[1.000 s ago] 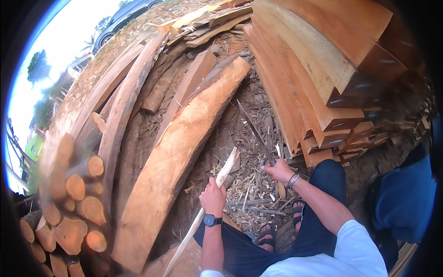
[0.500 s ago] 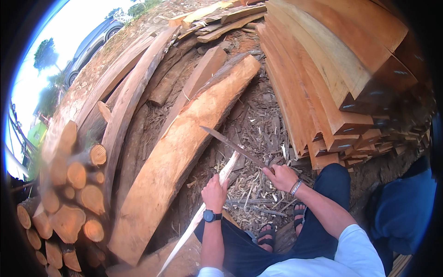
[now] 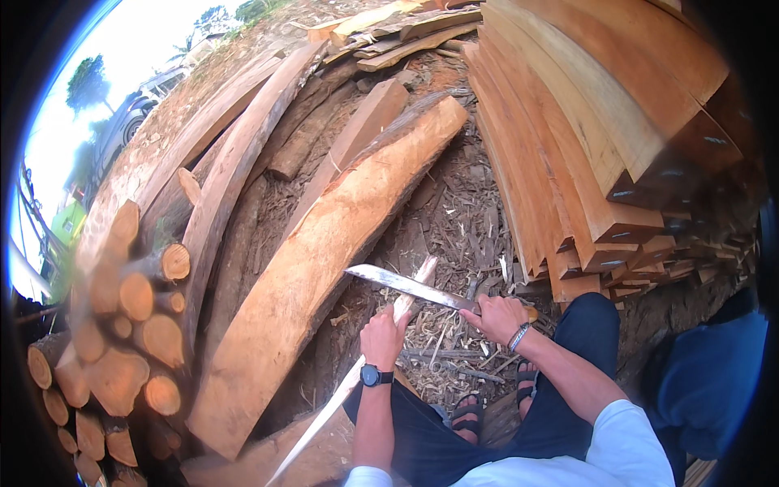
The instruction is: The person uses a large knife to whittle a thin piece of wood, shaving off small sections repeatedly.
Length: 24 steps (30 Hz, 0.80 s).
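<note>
My left hand (image 3: 383, 337) is closed around a long, pale, peeled stick (image 3: 329, 410), which slants from lower left up past my fist to its far end. In my right hand (image 3: 499, 319) is a machete (image 3: 403, 284), its end of the handle showing behind the fist. The blade points left and crosses the stick just beyond my left hand. Whether its edge touches the wood I cannot tell. Wood shavings (image 3: 442, 337) litter the ground beneath, around my sandalled feet.
A thick sawn slab (image 3: 324, 243) lies diagonally left of the stick. Cut round logs (image 3: 118, 381) are piled at the left. Stacked squared beams (image 3: 568, 162) rise on the right. A person in blue clothing (image 3: 710, 373) is close at my right.
The machete has swung nearer to me and lies flatter across the stick, its blade now catching light. My left hand keeps its grip. The view has shifted slightly.
</note>
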Motion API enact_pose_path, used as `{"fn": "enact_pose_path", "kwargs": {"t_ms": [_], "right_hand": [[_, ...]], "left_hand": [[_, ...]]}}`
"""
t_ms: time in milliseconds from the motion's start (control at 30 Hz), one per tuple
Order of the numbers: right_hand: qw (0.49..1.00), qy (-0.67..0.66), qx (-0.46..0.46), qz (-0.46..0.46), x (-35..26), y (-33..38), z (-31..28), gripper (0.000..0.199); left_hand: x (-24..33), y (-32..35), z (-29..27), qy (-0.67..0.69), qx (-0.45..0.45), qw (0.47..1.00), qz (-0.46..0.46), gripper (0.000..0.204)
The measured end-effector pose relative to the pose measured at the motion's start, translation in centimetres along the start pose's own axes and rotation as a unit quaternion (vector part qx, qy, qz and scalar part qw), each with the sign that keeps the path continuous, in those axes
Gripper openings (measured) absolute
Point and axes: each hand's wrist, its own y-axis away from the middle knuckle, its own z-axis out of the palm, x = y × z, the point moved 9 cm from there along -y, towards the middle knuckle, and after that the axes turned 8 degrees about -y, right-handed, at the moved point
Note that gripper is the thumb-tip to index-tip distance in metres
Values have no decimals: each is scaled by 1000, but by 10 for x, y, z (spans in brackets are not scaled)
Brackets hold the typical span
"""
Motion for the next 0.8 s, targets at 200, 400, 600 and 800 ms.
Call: {"fn": "enact_pose_path", "kwargs": {"t_ms": [200, 400, 600, 800], "right_hand": [[1000, -1, -18, -16, -2, 1, 11, 63], [999, -32, 11, 39, 17, -3, 4, 63], [999, -15, -11, 39, 10, -5, -8, 63], [999, -16, -23, 29, 11, 0, 6, 63]], "left_hand": [[0, -1, 6, -5, -20, 1000, -2, 43], [1, 0, -3, 19, -37, 999, -27, 45], [0, 0, -9, 34, -36, 998, -37, 47], [2, 0, -4, 19, -41, 998, -33, 46]]}}
